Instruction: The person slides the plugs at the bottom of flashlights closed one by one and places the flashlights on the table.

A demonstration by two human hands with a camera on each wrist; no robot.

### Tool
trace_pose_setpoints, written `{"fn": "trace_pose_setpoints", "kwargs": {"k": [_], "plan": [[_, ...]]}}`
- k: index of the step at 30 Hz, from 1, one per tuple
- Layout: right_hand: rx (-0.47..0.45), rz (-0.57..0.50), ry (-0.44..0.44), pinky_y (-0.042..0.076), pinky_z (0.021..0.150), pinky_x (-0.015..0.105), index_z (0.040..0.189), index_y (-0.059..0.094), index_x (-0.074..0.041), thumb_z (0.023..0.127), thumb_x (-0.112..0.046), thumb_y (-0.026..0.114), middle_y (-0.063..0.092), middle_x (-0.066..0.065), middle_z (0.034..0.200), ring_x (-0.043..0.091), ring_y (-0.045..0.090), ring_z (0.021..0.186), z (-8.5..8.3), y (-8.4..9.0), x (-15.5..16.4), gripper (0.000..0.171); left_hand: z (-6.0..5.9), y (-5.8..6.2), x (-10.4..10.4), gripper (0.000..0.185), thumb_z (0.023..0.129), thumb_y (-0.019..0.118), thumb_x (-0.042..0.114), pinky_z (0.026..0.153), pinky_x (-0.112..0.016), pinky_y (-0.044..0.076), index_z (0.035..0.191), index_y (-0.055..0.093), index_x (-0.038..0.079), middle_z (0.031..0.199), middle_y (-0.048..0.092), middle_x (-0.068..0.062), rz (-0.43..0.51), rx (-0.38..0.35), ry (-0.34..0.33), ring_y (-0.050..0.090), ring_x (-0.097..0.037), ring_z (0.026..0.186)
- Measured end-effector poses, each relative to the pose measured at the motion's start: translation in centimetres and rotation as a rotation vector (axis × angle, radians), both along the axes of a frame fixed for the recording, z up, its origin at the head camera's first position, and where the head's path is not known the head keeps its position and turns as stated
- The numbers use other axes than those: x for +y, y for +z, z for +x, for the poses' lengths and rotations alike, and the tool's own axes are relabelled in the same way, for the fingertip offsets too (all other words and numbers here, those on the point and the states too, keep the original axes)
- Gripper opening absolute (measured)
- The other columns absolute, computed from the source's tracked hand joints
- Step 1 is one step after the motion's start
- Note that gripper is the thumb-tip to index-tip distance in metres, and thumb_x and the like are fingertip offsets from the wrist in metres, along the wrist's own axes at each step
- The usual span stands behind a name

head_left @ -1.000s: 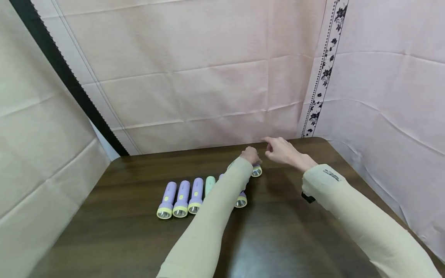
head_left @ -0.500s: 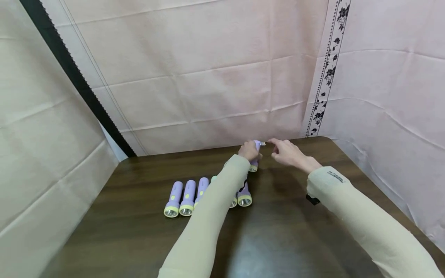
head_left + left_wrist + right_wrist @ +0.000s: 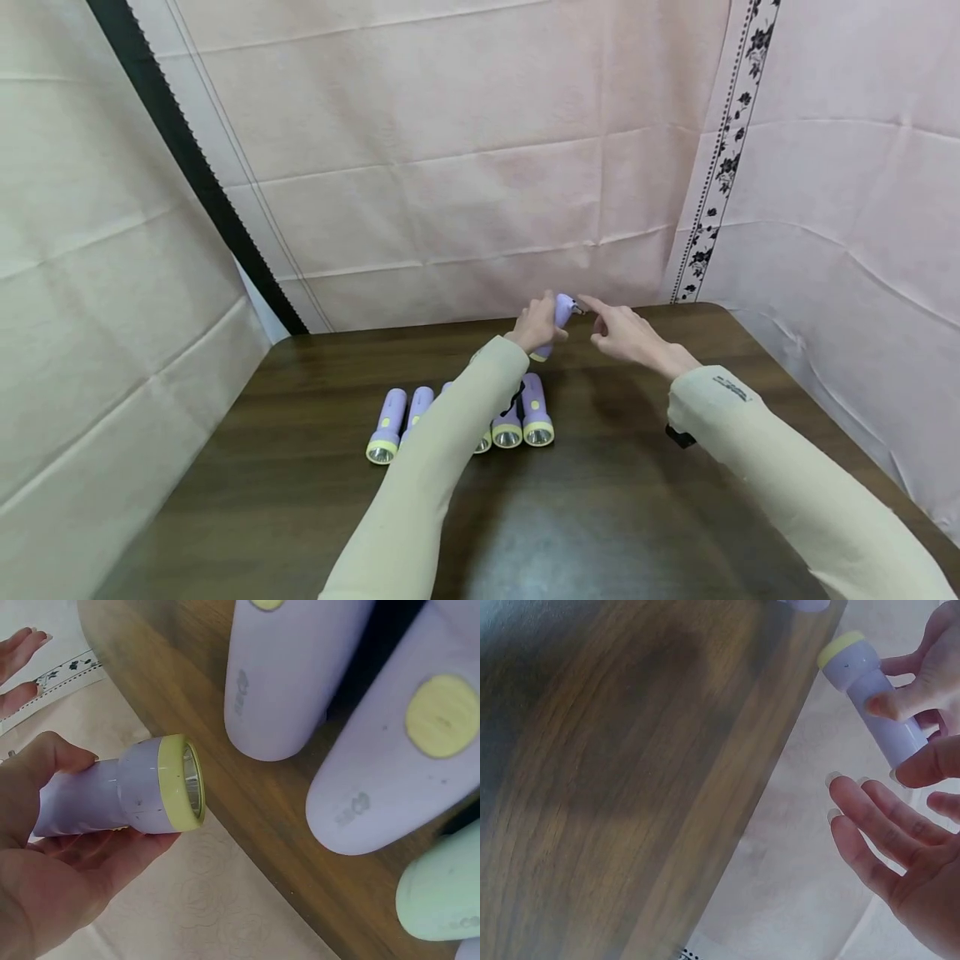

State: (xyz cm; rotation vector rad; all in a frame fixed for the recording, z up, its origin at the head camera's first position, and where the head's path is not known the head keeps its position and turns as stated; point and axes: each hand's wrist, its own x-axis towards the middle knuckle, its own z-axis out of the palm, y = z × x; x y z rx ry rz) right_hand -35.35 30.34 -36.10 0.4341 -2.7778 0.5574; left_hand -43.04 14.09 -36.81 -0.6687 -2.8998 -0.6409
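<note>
My left hand (image 3: 534, 325) grips a lilac flashlight (image 3: 120, 787) with a yellow rim, above the far edge of the table. In the left wrist view its thumb lies on top of the barrel and its fingers run underneath. At the tail end, small metal prongs (image 3: 576, 308) show in the head view. My right hand (image 3: 628, 337) is beside that end with its index finger stretched to the prongs. In the right wrist view its other fingers are loosely bent with nothing between them. Whether the index fingertip touches the flashlight (image 3: 881, 712) is hard to tell.
Several lilac flashlights, such as the leftmost one (image 3: 387, 423), lie in a row on the brown table (image 3: 600, 500), lenses toward me. A mint green flashlight (image 3: 442, 889) lies among them. Hanging cloth (image 3: 480, 208) surrounds the table's back and sides.
The left hand has raised the flashlight and tilted it, so its pronged tail now points up toward the right hand. The right hand has barely moved. The head view has shifted slightly.
</note>
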Motion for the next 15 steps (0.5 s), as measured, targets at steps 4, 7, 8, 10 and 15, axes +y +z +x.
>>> {"fn": "trace_pose_setpoints", "kwargs": {"k": [4, 7, 8, 10, 15], "plan": [[-0.013, 0.001, 0.001, 0.046, 0.061, 0.034, 0.146, 0.04, -0.012, 0.08, -0.005, 0.056, 0.068, 0.009, 0.089, 0.019, 0.059, 0.073, 0.04, -0.06, -0.25, 0.069, 0.24, -0.01, -0.25, 0.051, 0.079, 0.078, 0.023, 0.077, -0.037, 0.054, 0.114, 0.044, 0.011, 0.101, 0.064, -0.009, 0.007, -0.009, -0.02, 0.066, -0.028, 0.091], [-0.021, 0.004, 0.006, 0.046, 0.061, 0.034, 0.146, 0.041, -0.011, 0.079, -0.005, 0.055, 0.068, 0.01, 0.09, 0.02, 0.059, 0.073, 0.12, -0.01, -0.26, 0.068, 0.27, -0.11, -0.29, 0.051, 0.078, 0.078, 0.021, 0.076, -0.037, 0.054, 0.115, 0.044, 0.011, 0.101, 0.064, -0.009, 0.01, -0.006, -0.038, 0.066, -0.028, 0.09], [-0.023, 0.007, 0.009, 0.046, 0.061, 0.034, 0.146, 0.041, -0.011, 0.079, -0.005, 0.055, 0.068, 0.01, 0.09, 0.02, 0.059, 0.073, 0.14, 0.07, -0.25, 0.068, 0.26, -0.1, -0.28, 0.051, 0.079, 0.079, 0.021, 0.077, -0.037, 0.054, 0.115, 0.044, 0.01, 0.101, 0.064, -0.009, 0.009, 0.0, -0.045, 0.066, -0.028, 0.09], [-0.02, 0.013, 0.011, 0.046, 0.062, 0.034, 0.145, 0.042, -0.01, 0.078, -0.004, 0.055, 0.068, 0.01, 0.088, 0.019, 0.059, 0.072, 0.12, 0.23, -0.18, 0.069, 0.16, -0.11, -0.24, 0.051, 0.079, 0.078, 0.02, 0.077, -0.037, 0.053, 0.116, 0.045, 0.01, 0.101, 0.064, -0.01, 0.009, 0.014, -0.061, 0.066, -0.028, 0.09], [0.003, 0.032, 0.024, 0.044, 0.06, 0.032, 0.143, 0.045, -0.007, 0.076, -0.003, 0.055, 0.066, 0.008, 0.08, 0.018, 0.056, 0.067, -0.07, 0.7, -0.14, 0.068, -0.2, -0.31, -0.15, 0.051, 0.079, 0.077, 0.017, 0.076, -0.037, 0.054, 0.117, 0.044, 0.008, 0.102, 0.064, -0.011, 0.026, 0.038, -0.093, 0.066, -0.028, 0.089]]}}
